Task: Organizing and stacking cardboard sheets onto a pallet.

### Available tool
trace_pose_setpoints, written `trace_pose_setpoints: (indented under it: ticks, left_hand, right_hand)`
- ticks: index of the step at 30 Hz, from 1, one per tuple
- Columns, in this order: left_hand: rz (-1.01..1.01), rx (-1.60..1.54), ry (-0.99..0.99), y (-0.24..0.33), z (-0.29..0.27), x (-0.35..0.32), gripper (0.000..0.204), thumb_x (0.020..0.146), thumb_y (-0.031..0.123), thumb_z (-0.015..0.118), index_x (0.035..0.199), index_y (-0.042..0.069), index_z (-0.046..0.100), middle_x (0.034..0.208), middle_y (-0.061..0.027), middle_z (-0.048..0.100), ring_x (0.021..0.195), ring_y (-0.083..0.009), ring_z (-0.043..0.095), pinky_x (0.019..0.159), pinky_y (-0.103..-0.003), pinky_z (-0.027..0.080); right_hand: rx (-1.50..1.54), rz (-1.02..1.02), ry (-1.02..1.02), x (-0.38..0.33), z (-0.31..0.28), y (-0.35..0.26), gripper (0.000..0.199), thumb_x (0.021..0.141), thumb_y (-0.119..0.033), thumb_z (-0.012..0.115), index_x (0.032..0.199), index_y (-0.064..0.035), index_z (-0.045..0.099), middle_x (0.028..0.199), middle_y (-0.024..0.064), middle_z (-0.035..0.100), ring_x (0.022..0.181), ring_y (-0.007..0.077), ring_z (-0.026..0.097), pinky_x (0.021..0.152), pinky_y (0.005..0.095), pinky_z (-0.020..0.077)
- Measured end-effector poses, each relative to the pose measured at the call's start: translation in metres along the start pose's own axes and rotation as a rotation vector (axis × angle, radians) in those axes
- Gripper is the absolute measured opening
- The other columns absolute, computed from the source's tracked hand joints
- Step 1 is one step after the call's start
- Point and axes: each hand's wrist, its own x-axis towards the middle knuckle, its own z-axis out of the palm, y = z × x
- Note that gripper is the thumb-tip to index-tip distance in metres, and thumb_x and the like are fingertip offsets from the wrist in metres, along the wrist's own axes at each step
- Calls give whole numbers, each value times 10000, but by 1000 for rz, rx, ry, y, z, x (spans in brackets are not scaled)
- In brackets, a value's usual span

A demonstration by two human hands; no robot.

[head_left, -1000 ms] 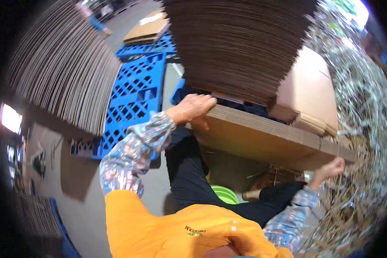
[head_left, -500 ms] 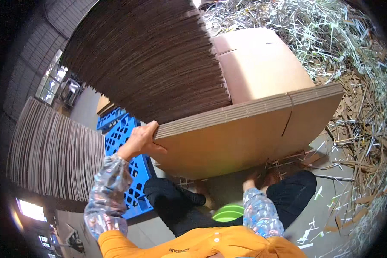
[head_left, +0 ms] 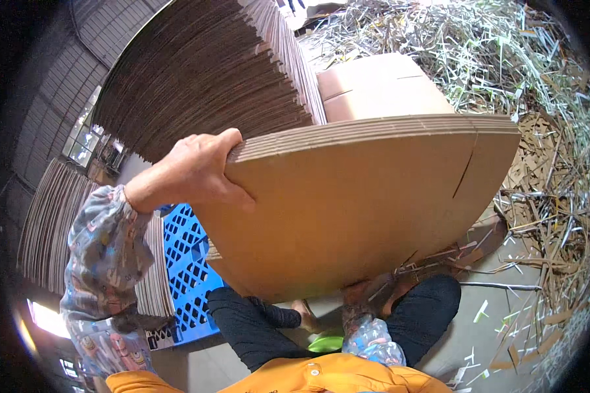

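One tall pile of brown cardboard [head_left: 49, 229] stands at the far left, near a blue pallet [head_left: 189, 275]. The left hand [head_left: 193, 167] grips the top left corner of a thick bunch of flat cardboard [head_left: 354, 203], thumb on the near side. The bunch is up in front of the legs [head_left: 432, 314]. The right hand [head_left: 356, 298] is low by its bottom edge, and I can't tell how its fingers are. Far right, paper strips [head_left: 550, 190] lie in a messy heap

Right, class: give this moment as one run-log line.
left hand: grips cardboard sheets at upper-left corner | right hand: by their lower edge, grip unclear | nearby: blue lattice pallet
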Motion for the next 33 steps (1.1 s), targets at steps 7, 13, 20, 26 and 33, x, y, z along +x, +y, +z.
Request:
trace_pose_setpoints:
  ticks: [7, 13, 20, 26, 33]
  left_hand:
    - [75, 27, 61, 28, -9, -59, 638, 503, 431, 800, 891, 34, 485, 758, -194, 580, 730, -389, 567, 618, -425, 442]
    - [69, -94, 267, -20, 5, -149, 559, 528, 347, 795, 855, 23, 476, 709, -142, 546, 662, -325, 585, 591, -370, 464]
    - [-191, -1078, 359, -108, 111, -215, 685, 434, 146, 846, 1008, 40, 489, 901, -67, 586, 843, -177, 575, 717, -292, 472]
    - [-133, -1454, 584, -106, 268, -148, 302, 470, -12, 679, 768, -25, 630, 705, -66, 629, 639, -192, 607, 600, -300, 500]
    - [45, -1700, 1053, 14, 237, -54, 224, 573, 33, 598, 788, -27, 616, 740, -78, 618, 638, -171, 590, 578, -268, 473]
  right_hand:
    - [-627, 148, -289, -17, 6, 90, 498, 898, -413, 394, 1243, -56, 420, 1139, 103, 509, 1044, 245, 487, 879, 386, 420]
    - [-1206, 237, -562, -45, 17, 163, 489, 896, -431, 396, 1216, -64, 445, 1083, 78, 542, 994, 226, 519, 848, 378, 448]
    - [-1813, 263, -988, -70, 74, 229, 495, 916, -381, 397, 1254, -19, 375, 1233, 113, 458, 1078, 267, 474, 922, 376, 397]
    - [-2041, -72, -1377, -178, 199, 417, 639, 904, -549, 290, 1319, -64, 331, 1335, 99, 375, 1212, 258, 357, 995, 405, 307]
    - [-2156, -1245, -2176, -243, 409, 390, 486, 917, -416, 365, 1120, 19, 441, 1064, 161, 524, 960, 258, 524, 839, 420, 463]
